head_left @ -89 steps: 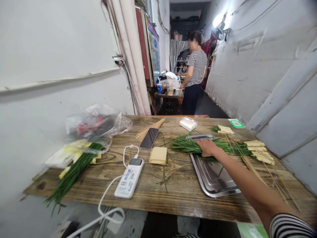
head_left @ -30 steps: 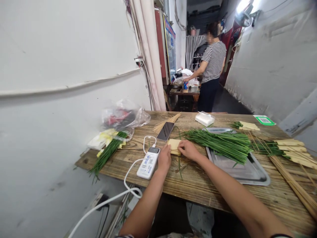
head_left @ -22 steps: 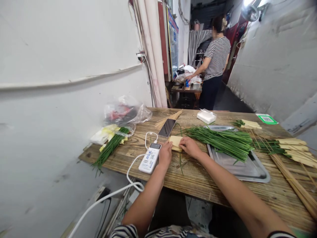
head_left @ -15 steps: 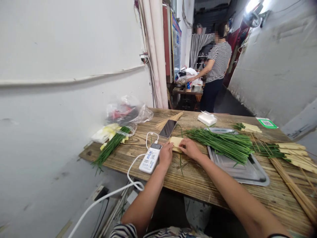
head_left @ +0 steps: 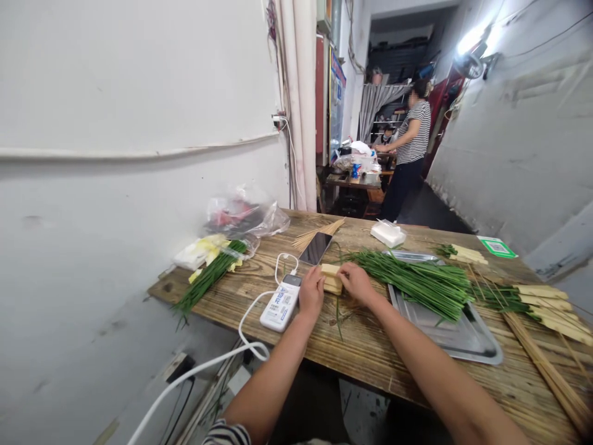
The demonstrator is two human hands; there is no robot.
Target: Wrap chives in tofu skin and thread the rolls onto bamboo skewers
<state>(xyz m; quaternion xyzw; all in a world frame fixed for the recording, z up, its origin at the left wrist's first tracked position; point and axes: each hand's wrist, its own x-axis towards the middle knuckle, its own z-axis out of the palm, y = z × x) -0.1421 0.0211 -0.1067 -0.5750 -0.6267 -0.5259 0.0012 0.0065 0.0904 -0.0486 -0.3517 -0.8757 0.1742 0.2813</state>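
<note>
At the left of the frame, a loose bundle of long, thin green stalks (head_left: 210, 275) lay across the edge of the brown wooden table (head_left: 354, 346), its upper end beneath a crumpled clear plastic bag (head_left: 273, 222). Right of it, a thick white cable (head_left: 199, 366) rose from the lower left to the white rectangular power bank (head_left: 279, 307), and beyond that a dark flat phone (head_left: 316, 248) overlapped a fan of thin tan wooden sticks (head_left: 310, 235).

Near the middle, the left hand (head_left: 311, 290) sat just beside the power bank, its fingers curled in and close together, thumb and fingertips pinching the left edge of a small stack of pale yellow square sheets (head_left: 332, 284). The right hand (head_left: 356, 282) was similarly narrow, its thumb and bent forefinger gripping the stack's right edge. The stack thus lay between the two hands, on the table, just below the phone in the frame; its top layer looked partly raised or folded.

Right of the hands, a large heap of long green stalks (head_left: 412, 281) rested across a shiny rectangular metal tray (head_left: 479, 346). At the far right lay pale yellow rolls (head_left: 549, 303) with green stalks protruding leftward, near long wooden skewers (head_left: 542, 358).
</note>
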